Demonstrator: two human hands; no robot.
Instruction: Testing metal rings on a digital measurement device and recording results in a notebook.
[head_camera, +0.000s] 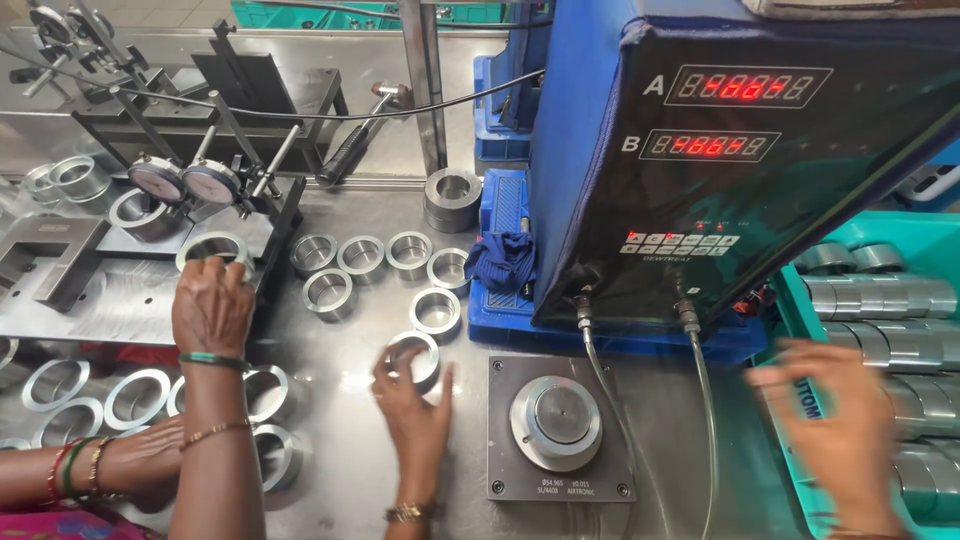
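Pinching a short silver steel ring (415, 358) at centre frame, left hand (412, 405) keeps it low on steel tabletop (340, 470). Right hand (835, 430) blurred lower right over teal crate (940, 235), grip can't tell. Round grey gauge plug (556, 420) w/o ring yet; several loose rings (360, 255) wait upper centre.

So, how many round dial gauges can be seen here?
2: the left dial gauge and the right dial gauge, side by side at the upper left. Others may be hidden behind the equipment.
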